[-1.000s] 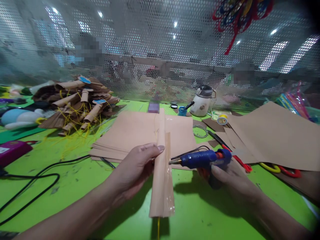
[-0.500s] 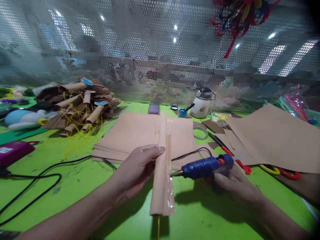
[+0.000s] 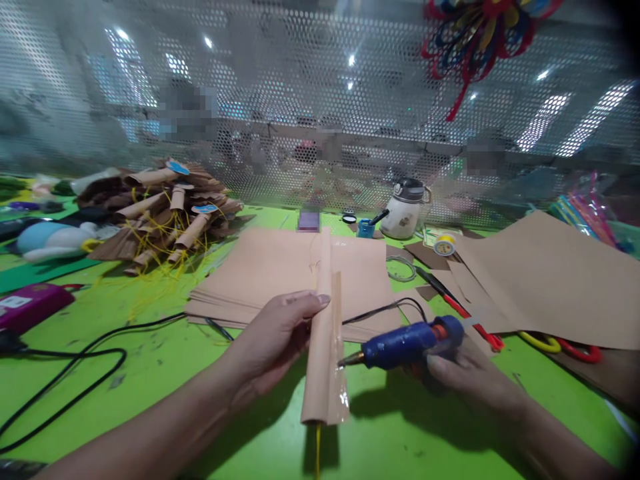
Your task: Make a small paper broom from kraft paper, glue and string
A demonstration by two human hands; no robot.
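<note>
My left hand (image 3: pixel 277 333) is closed around a folded strip of tan paper (image 3: pixel 324 340) that stands upright above the green table (image 3: pixel 150 373). A shiny film edge and a yellow string (image 3: pixel 317 453) show at the strip's lower end. My right hand (image 3: pixel 465 377) grips a blue hot glue gun (image 3: pixel 407 343). Its metal nozzle points left and nearly touches the strip's right side, low down. A stack of tan paper sheets (image 3: pixel 270 273) lies flat behind the strip.
Black cables (image 3: pixel 75 367) cross the table at left. A heap of rolled brown paper pieces (image 3: pixel 165 207) sits at the back left, a white kettle-like pot (image 3: pixel 403 210) at the back. Large brown sheets (image 3: pixel 550 280) and red scissors (image 3: pixel 470 317) lie right. A perforated metal screen (image 3: pixel 300 100) stands behind.
The glue gun's nozzle has slid down along the paper strip's right side, from about mid-height toward its lower part. My left hand keeps the strip in the same grip.
</note>
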